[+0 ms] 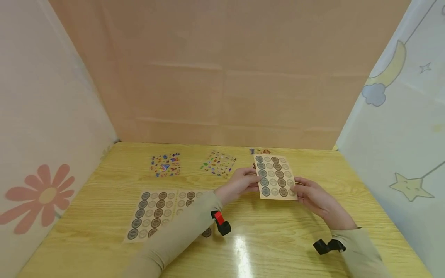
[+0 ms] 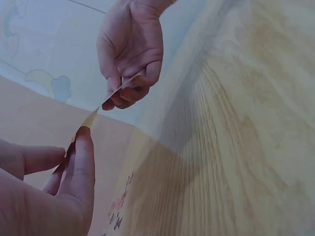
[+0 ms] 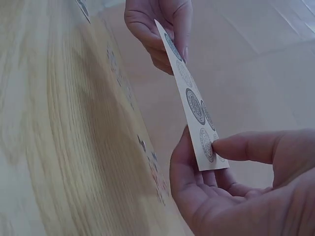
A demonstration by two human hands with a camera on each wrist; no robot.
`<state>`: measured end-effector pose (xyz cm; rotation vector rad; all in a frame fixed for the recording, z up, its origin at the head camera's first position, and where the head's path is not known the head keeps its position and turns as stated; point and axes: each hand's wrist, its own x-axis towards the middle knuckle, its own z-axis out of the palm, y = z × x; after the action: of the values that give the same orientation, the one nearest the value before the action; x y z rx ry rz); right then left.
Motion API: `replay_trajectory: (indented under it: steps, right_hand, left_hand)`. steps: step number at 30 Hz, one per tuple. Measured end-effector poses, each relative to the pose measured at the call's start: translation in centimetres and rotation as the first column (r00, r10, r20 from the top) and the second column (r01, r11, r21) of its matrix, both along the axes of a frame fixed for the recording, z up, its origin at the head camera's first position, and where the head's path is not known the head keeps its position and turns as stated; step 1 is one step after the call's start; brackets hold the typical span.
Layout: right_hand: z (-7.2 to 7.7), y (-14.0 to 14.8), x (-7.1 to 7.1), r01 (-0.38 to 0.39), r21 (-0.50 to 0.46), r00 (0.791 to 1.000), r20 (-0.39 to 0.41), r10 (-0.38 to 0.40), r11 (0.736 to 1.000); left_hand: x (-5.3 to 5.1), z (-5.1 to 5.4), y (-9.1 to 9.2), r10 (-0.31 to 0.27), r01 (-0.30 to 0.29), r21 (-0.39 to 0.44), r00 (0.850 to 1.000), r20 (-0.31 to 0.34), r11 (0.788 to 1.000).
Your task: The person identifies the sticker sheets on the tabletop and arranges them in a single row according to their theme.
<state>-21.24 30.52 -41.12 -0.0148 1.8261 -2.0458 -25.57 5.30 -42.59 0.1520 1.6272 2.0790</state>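
A wood-grained table point(image 1: 271, 227) fills the foreground, bounded by a plain tan back wall point(image 1: 222, 88), a left panel point(image 1: 55, 123) bearing a pink flower and a right panel point(image 1: 413, 135) bearing a moon and stars. The held sheet point(image 1: 276, 177) is a cream rectangle printed with circles in four columns, dark-rimmed columns alternating with paler ones; it is raised above the tabletop, right of centre. The left hand point(image 1: 240, 182) pinches its left edge; the right hand point(image 1: 318, 200) pinches it near the lower right corner. Behind it, a small figured sheet point(image 1: 260, 151) is partly hidden. Two colourful sticker sheets point(image 1: 165, 165) lie farther left, near the back wall; patterned paper point(image 1: 154, 212) lies beneath the left forearm. Visible wood extends from the right hand to the right panel, and between the forearms.
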Motion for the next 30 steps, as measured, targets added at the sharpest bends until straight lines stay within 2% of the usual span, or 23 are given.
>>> replay_trajectory:
  steps: [6,11,15,22,30]
  right_hand:
    - [0.8,-1.9,0.5,-0.076,0.025,0.996,-0.035,0.077,0.997]
    - [1.2,-3.3,1.1,-0.12,-0.008,0.993,-0.019,0.12,0.993]
    - [1.2,-4.2,1.6,-0.138,0.014,0.99,-0.006,0.138,0.99]
    - [0.3,-5.7,2.1,-0.167,0.032,0.986,0.0,0.167,0.985]
    - [-1.1,-7.0,2.7,-0.182,0.067,0.983,0.027,0.181,0.981]
  left_hand:
    - [1.5,0.4,-2.7,-0.03,0.03,0.008,0.999,0.038,1.0]
    - [2.9,0.5,-4.4,-0.008,0.009,-0.019,0.999,0.038,1.0]
    - [4.1,0.6,-5.5,0.001,0.001,-0.046,0.999,0.053,0.999]
    - [6.4,0.1,-7.0,0.002,0.001,-0.097,0.999,0.034,0.995]
    - [8.4,-0.9,-8.6,0.04,-0.033,-0.108,0.997,0.064,0.994]
